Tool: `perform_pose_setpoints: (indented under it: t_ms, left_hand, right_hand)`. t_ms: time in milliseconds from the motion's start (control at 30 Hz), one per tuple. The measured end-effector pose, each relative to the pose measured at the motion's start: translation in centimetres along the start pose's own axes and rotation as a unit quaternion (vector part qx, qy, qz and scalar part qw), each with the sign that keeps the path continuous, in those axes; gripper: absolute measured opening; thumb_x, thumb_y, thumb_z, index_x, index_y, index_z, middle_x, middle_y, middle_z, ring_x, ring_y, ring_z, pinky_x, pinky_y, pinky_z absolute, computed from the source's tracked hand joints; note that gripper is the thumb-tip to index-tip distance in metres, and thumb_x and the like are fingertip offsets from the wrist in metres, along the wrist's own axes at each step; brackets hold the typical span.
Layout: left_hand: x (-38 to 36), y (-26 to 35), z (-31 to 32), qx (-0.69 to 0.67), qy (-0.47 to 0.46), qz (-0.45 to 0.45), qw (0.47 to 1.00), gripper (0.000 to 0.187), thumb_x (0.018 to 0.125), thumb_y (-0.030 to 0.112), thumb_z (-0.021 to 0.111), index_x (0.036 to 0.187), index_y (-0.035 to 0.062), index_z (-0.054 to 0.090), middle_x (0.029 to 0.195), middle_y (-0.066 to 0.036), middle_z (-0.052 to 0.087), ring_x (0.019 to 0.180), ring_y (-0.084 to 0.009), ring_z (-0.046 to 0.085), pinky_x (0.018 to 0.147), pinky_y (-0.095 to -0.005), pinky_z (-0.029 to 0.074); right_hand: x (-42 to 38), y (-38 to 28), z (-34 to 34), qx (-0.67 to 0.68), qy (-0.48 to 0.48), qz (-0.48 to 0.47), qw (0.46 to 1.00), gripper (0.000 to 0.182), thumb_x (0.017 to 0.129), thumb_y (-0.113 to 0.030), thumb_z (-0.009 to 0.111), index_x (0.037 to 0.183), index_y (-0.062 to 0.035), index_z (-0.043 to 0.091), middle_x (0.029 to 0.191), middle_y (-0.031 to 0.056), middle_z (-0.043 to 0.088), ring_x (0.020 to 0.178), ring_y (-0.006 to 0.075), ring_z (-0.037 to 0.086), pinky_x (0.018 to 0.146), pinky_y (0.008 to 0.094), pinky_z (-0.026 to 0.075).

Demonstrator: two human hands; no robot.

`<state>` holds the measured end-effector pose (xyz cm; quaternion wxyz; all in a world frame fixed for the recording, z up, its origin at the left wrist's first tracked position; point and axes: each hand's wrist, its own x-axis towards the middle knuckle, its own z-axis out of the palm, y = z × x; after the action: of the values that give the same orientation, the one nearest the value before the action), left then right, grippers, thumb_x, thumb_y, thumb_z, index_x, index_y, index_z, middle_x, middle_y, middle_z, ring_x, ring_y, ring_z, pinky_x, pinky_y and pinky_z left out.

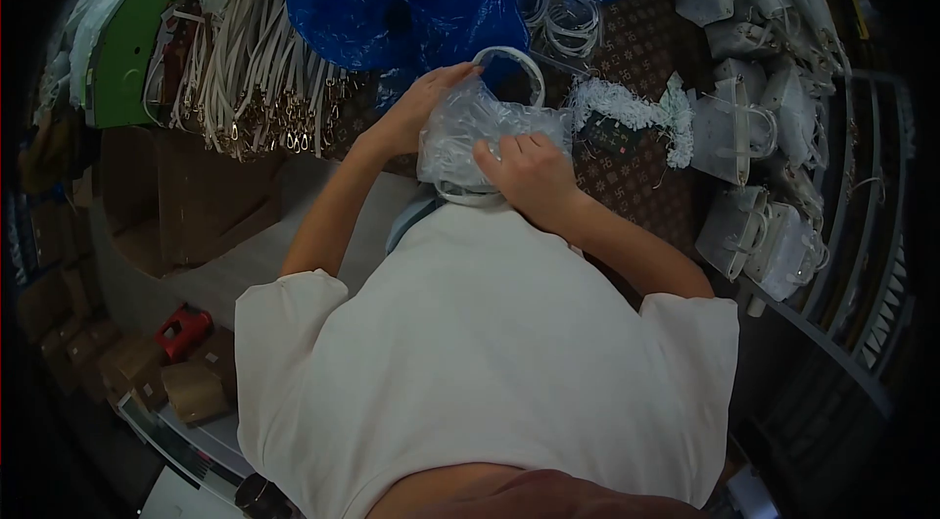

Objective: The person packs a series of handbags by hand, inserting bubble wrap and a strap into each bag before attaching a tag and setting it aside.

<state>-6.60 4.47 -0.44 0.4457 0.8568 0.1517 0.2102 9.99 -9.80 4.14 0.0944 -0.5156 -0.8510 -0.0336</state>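
Note:
A white handbag (527, 66) with two round handles sits at the table edge, close against my body. Crinkled clear plastic (460, 132) bulges from its opening, covering most of the bag. My left hand (431, 106) grips the bag's upper left side, fingertips by the far handle. My right hand (534, 171) lies over the right part of the plastic, its fingers curled into it. The near handle (468, 196) hangs toward my shirt. Just right of the bag lies a heap of shredded white paper filling (627, 103).
A blue plastic sheet (431, 0) spreads across the back. White straps with metal clasps (250, 78) hang at the left beside a green panel (127, 54). Several wrapped white bags (729, 132) line the right edge. A cardboard box (196, 201) stands below left.

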Motion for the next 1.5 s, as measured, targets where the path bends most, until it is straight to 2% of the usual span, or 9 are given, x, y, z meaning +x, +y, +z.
perform_pose_setpoints:
  t_ms: [533, 600, 700, 733, 800, 967, 1033, 1233, 1500]
  left_hand:
    - [-0.6, -1.2, -0.7, -0.010, -0.061, -0.031, 0.998, 0.027, 0.059, 0.006, 0.071, 0.086, 0.0057, 0.069, 0.135, -0.007, 0.042, 0.121, -0.0302, 0.042, 0.097, -0.0420, 0.037]
    - [-0.2, -1.2, -0.6, 0.178, -0.099, 0.012, 0.979, 0.021, 0.063, 0.005, 0.068, 0.083, 0.0054, 0.070, 0.140, -0.003, 0.036, 0.124, -0.0293, 0.039, 0.097, -0.0422, 0.038]
    - [0.1, -1.8, -1.0, 0.127, -0.184, -0.009, 0.975, 0.027, 0.067, -0.001, 0.064, 0.093, 0.0052, 0.068, 0.143, -0.004, 0.030, 0.128, -0.0292, 0.034, 0.099, -0.0418, 0.036]
    - [0.5, -2.0, -1.3, 0.127, -0.184, -0.005, 0.975, 0.027, 0.067, -0.001, 0.064, 0.093, 0.0052, 0.068, 0.143, -0.004, 0.030, 0.128, -0.0292, 0.034, 0.099, -0.0418, 0.036]
    - [1.0, -2.5, -2.0, -0.081, -0.159, -0.051, 0.983, 0.026, 0.072, 0.003, 0.063, 0.097, 0.0066, 0.066, 0.143, -0.010, 0.028, 0.131, -0.0302, 0.028, 0.104, -0.0423, 0.029]
    - [0.1, -0.9, -4.0, -0.139, -0.122, -0.041, 0.982, 0.037, 0.066, 0.010, 0.071, 0.102, 0.0050, 0.064, 0.132, -0.013, 0.042, 0.124, -0.0298, 0.036, 0.098, -0.0412, 0.035]
    - [0.6, 0.7, -3.1, 0.129, -0.122, -0.038, 0.983, 0.028, 0.065, 0.009, 0.069, 0.092, 0.0043, 0.068, 0.121, -0.012, 0.049, 0.116, -0.0289, 0.041, 0.094, -0.0412, 0.037]
    - [0.7, 0.0, 2.2, 0.374, -0.118, 0.004, 0.920, 0.011, 0.063, 0.007, 0.065, 0.073, 0.0030, 0.068, 0.110, -0.011, 0.053, 0.104, -0.0270, 0.046, 0.090, -0.0379, 0.038]
    - [1.2, 0.6, 0.6, 0.290, -0.160, -0.060, 0.942, 0.008, 0.068, 0.008, 0.065, 0.074, 0.0055, 0.068, 0.099, -0.009, 0.055, 0.092, -0.0262, 0.051, 0.076, -0.0333, 0.046]
  right_hand:
    - [3.4, -3.6, 0.4, -0.098, -0.080, -0.065, 0.990, 0.035, 0.066, -0.017, 0.062, 0.095, 0.0015, 0.055, 0.069, 0.0073, 0.058, 0.064, 0.0171, 0.057, 0.057, 0.0265, 0.040]
    - [3.9, -3.2, 1.2, -0.014, -0.133, -0.033, 0.990, 0.036, 0.064, -0.013, 0.063, 0.097, 0.0001, 0.054, 0.071, 0.0113, 0.060, 0.068, 0.0226, 0.061, 0.058, 0.0320, 0.044]
    - [5.5, -0.1, 0.3, 0.210, -0.305, 0.064, 0.927, 0.036, 0.066, -0.009, 0.064, 0.098, -0.0018, 0.051, 0.080, 0.0152, 0.062, 0.073, 0.0296, 0.062, 0.062, 0.0398, 0.049]
    - [4.9, 1.0, 1.0, 0.208, -0.305, 0.066, 0.927, 0.036, 0.066, -0.009, 0.064, 0.098, -0.0018, 0.051, 0.080, 0.0152, 0.062, 0.073, 0.0296, 0.062, 0.062, 0.0398, 0.049]
    - [2.6, 2.4, 4.0, 0.205, -0.006, 0.109, 0.973, 0.038, 0.062, -0.005, 0.065, 0.097, -0.0032, 0.049, 0.080, 0.0162, 0.060, 0.072, 0.0323, 0.061, 0.064, 0.0402, 0.050]
    - [2.6, 2.0, 3.9, 0.109, -0.152, 0.190, 0.964, 0.046, 0.064, -0.001, 0.063, 0.107, -0.0035, 0.046, 0.090, 0.0172, 0.059, 0.078, 0.0325, 0.061, 0.061, 0.0364, 0.051]
    - [3.3, 1.7, 2.7, 0.100, -0.227, 0.169, 0.954, 0.050, 0.066, -0.002, 0.063, 0.112, -0.0016, 0.044, 0.093, 0.0180, 0.057, 0.081, 0.0325, 0.061, 0.062, 0.0363, 0.051]
    - [1.1, -0.7, 1.9, 0.123, -0.243, 0.117, 0.955, 0.047, 0.072, -0.010, 0.059, 0.116, 0.0007, 0.046, 0.098, 0.0186, 0.056, 0.087, 0.0301, 0.060, 0.066, 0.0339, 0.052]
    - [2.2, 0.8, 6.8, 0.066, -0.344, 0.068, 0.934, 0.021, 0.078, -0.012, 0.052, 0.099, -0.0059, 0.055, 0.093, 0.0140, 0.058, 0.086, 0.0211, 0.059, 0.064, 0.0303, 0.051]
